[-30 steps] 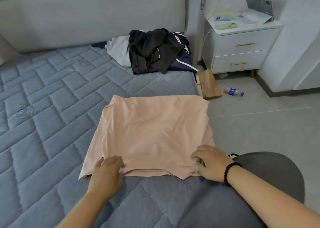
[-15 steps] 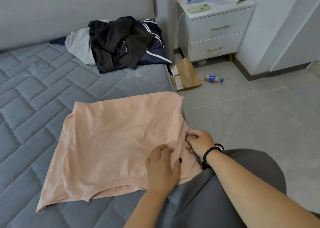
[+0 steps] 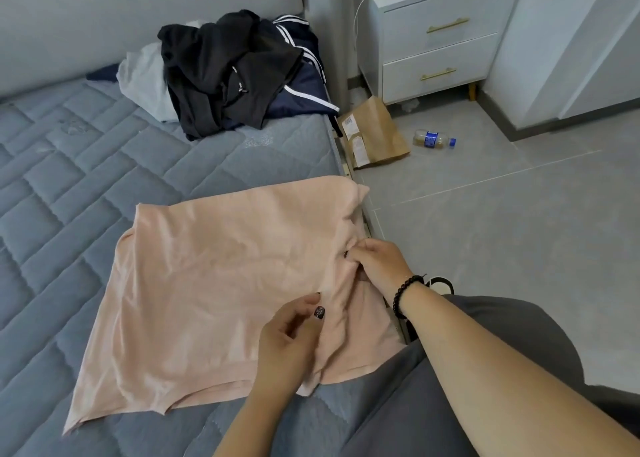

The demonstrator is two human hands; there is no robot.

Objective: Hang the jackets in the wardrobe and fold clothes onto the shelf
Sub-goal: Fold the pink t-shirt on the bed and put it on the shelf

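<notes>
- Nearest, the left hand (image 3: 289, 344) pinches the near right part of the peach garment (image 3: 221, 276), thumb and fingers (image 3: 313, 299) curled round a raised fold.
- Just beyond, the right hand (image 3: 379, 266), a dark bead bracelet (image 3: 403, 293) on its wrist, grips the garment's right edge with curled fingers.
- Otherwise the garment lies spread flat on the grey quilted mattress (image 3: 69, 186), its right side at the bed's edge.
- Farther back, a heap of dark jackets (image 3: 235, 75) rests against the headboard.
- On the floor beyond lie a brown paper bag (image 3: 375, 134) and a plastic bottle (image 3: 433, 140), near the white nightstand (image 3: 440, 37).
</notes>
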